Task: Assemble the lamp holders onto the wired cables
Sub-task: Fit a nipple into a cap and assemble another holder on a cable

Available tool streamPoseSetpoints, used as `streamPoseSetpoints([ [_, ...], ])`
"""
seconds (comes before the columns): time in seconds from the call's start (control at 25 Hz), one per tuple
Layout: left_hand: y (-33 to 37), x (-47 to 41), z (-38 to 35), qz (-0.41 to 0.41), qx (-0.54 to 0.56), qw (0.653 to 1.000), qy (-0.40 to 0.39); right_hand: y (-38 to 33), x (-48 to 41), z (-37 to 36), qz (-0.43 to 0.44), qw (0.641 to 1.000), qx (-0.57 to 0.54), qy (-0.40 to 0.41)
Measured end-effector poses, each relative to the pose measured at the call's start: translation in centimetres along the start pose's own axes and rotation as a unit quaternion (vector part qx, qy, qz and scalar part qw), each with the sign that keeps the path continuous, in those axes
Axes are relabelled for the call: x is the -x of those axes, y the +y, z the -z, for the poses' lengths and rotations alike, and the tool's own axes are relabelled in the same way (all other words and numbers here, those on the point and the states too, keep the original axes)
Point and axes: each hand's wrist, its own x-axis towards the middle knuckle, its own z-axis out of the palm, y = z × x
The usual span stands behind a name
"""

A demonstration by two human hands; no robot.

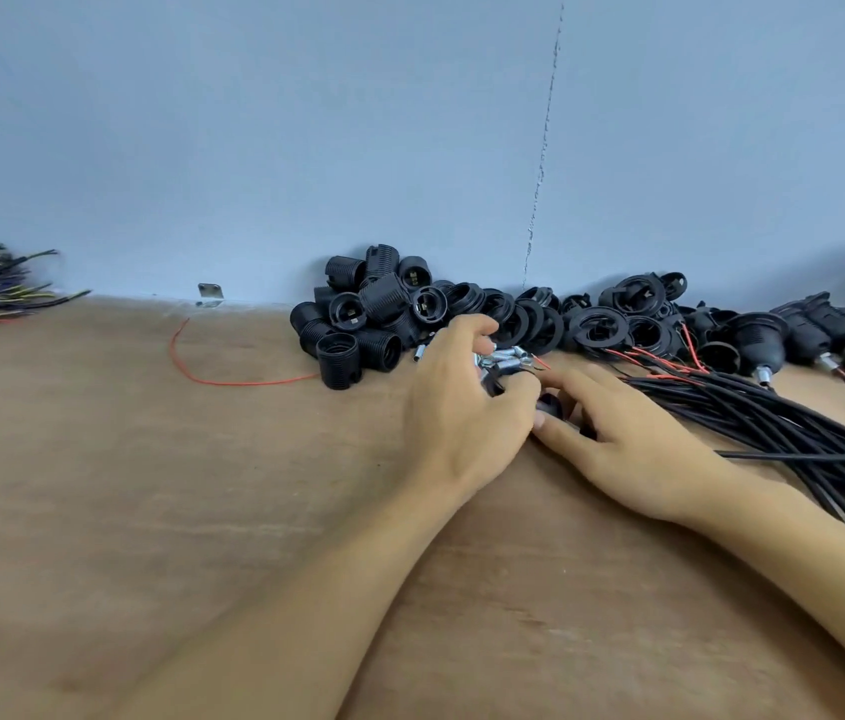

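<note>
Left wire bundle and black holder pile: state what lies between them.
Head view: bare table, a loose red wire, a small metal bracket.

Your left forearm (306,589) runs from the bottom edge up to the middle of the frame. Your left hand (462,407) shows its back, fingers curled round a clutch of small metal tubes (506,358). Your right forearm (799,553) enters from the lower right. Your right hand (633,449) lies low, palm down, fingers stretched toward the left hand, thumb tip against it. Whether it pinches anything cannot be told.
</note>
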Motion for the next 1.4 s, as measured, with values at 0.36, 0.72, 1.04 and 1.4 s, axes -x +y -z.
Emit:
streamPoseSetpoints([
  [0.36, -2.1, -1.7, 2.2, 0.070, -0.303, 0.947, 0.079, 0.2, 0.1, -0.2, 0.001, 1.000, 0.001, 0.019],
  [0.72, -1.7, -1.1, 1.9, 0.018, -0.367, 0.928, 0.055, 0.1, 0.1, -0.2, 0.002, 1.000, -0.003, 0.024],
  [1.04, -2.0, -2.1, 4.0, 0.008, -0.453, 0.891, 0.031, 0.4, 0.1, -0.2, 0.016, 0.999, -0.007, 0.034],
  [1.4, -1.1, -1.7, 4.0, -0.020, -0.387, 0.920, 0.048, 0.1, 0.2, 0.2, 0.029, 0.998, -0.016, 0.053],
])
